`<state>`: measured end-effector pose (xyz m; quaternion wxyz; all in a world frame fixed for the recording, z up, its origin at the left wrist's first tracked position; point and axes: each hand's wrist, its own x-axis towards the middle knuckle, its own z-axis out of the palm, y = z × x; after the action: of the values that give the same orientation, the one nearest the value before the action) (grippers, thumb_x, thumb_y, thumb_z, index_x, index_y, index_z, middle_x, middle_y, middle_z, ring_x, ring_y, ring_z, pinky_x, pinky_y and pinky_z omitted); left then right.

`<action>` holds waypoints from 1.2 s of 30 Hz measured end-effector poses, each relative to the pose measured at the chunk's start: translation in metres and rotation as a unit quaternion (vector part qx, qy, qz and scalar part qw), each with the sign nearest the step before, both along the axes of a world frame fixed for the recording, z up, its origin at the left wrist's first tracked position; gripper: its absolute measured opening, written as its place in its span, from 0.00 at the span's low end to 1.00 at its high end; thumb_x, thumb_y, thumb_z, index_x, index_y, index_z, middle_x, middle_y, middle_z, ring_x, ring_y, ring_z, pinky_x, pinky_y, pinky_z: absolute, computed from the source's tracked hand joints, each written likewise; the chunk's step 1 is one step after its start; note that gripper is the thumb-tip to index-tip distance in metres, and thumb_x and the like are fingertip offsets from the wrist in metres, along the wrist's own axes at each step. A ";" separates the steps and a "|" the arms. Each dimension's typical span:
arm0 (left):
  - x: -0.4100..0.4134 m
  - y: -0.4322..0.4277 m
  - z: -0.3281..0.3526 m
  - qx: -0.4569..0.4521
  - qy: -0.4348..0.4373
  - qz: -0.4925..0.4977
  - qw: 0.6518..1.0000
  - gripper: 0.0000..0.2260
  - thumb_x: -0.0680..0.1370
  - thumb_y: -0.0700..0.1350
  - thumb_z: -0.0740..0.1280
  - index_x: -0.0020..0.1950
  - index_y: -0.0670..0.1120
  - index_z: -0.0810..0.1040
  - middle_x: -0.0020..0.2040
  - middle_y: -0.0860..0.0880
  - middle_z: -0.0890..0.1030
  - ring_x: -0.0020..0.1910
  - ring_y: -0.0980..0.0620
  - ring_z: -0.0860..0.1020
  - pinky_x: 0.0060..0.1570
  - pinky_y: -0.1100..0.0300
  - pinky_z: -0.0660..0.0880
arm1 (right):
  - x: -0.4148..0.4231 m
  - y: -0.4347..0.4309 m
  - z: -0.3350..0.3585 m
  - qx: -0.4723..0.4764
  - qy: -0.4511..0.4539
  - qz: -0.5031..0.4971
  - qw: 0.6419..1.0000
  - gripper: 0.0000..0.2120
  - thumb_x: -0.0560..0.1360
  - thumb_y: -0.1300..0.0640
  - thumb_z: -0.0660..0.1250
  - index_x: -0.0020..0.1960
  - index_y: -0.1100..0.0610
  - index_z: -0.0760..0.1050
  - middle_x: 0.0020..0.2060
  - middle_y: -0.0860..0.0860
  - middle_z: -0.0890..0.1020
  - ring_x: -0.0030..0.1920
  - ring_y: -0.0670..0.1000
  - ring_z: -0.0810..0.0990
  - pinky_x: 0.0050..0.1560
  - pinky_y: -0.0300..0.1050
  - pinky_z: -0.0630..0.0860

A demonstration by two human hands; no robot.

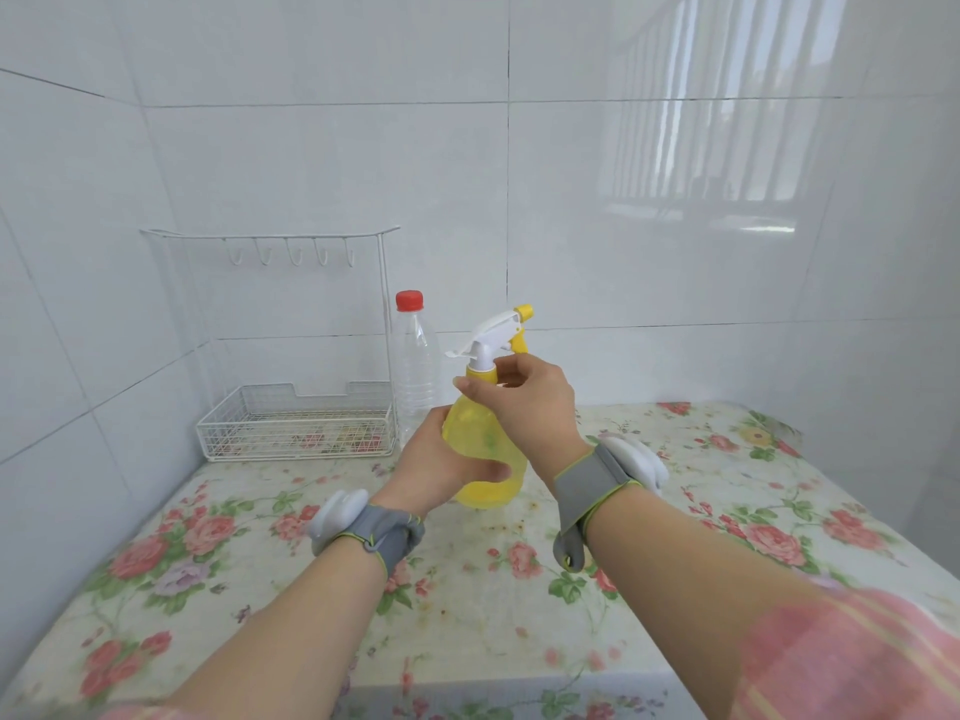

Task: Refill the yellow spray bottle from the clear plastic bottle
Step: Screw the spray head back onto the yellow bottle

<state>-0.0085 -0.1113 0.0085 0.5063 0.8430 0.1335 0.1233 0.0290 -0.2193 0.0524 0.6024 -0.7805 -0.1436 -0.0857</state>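
Observation:
The yellow spray bottle [485, 449] stands upright on the flowered table [467, 589], its white and yellow trigger head [496, 332] on top. My left hand [439, 467] wraps around the bottle's round body from the left. My right hand [530, 394] grips the neck just under the trigger head. The clear plastic bottle [415, 376] with a red cap [409, 300] stands upright just behind and to the left, cap on, touched by neither hand.
A white wire rack [296, 423] with a basket base and a row of hooks stands at the back left against the tiled wall. Grey wrist straps with white devices sit on both wrists. Tiled walls close the left and back sides.

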 end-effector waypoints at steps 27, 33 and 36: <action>-0.006 0.001 -0.002 0.013 0.005 -0.009 1.000 0.40 0.58 0.46 0.80 0.66 0.50 0.66 0.58 0.51 0.76 0.55 0.51 0.75 0.47 0.58 0.71 | -0.001 -0.004 0.000 -0.013 -0.008 0.049 0.999 0.11 0.70 0.49 0.75 0.46 0.55 0.81 0.35 0.46 0.77 0.42 0.49 0.77 0.46 0.45 0.75; -0.008 -0.002 -0.001 0.015 -0.006 -0.023 1.000 0.39 0.59 0.46 0.79 0.66 0.50 0.65 0.57 0.52 0.75 0.53 0.52 0.74 0.38 0.64 0.68 | -0.002 -0.003 0.000 -0.011 -0.009 0.002 1.000 0.23 0.65 0.45 0.79 0.52 0.57 0.79 0.42 0.47 0.80 0.45 0.48 0.78 0.49 0.45 0.76; -0.007 0.002 -0.002 -0.002 -0.004 -0.015 1.000 0.40 0.58 0.46 0.80 0.66 0.49 0.66 0.58 0.51 0.76 0.54 0.52 0.75 0.43 0.61 0.71 | -0.002 -0.004 0.000 -0.006 0.010 0.078 0.997 0.14 0.67 0.49 0.76 0.48 0.56 0.82 0.39 0.49 0.79 0.44 0.49 0.78 0.54 0.54 0.77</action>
<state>-0.0153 -0.1097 0.0066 0.5103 0.8435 0.1186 0.1189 0.0271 -0.2229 0.0522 0.6040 -0.7713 -0.1986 -0.0300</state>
